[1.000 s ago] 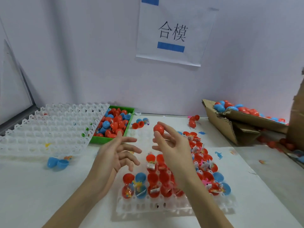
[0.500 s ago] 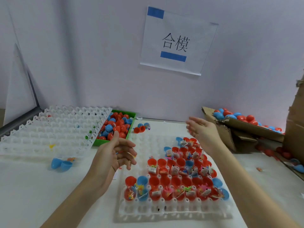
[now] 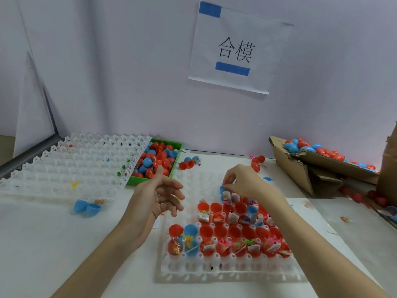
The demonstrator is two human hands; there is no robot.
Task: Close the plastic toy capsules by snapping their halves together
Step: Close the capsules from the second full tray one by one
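Observation:
A white holder tray [image 3: 214,269] in front of me carries several open red and blue capsules [image 3: 234,233], with small packed toys in their lower halves. My right hand [image 3: 245,181] reaches over the tray's far row, and its fingertips pinch a blue capsule [image 3: 223,190] that has a toy packet in it. My left hand [image 3: 159,196] hovers left of the tray with its palm turned inward and its fingers loosely spread, holding nothing.
A green bin [image 3: 137,180] of red and blue capsules stands at the back, beside a stack of empty white trays [image 3: 75,164]. A torn cardboard box [image 3: 300,168] with closed capsules sits at the right. Two blue halves [image 3: 87,207] and loose red capsules [image 3: 187,164] lie on the table.
One second ago my right hand held a closed red capsule. It swung toward the cardboard box, came back without it, and now pinches a blue capsule in the tray. My left hand barely moved.

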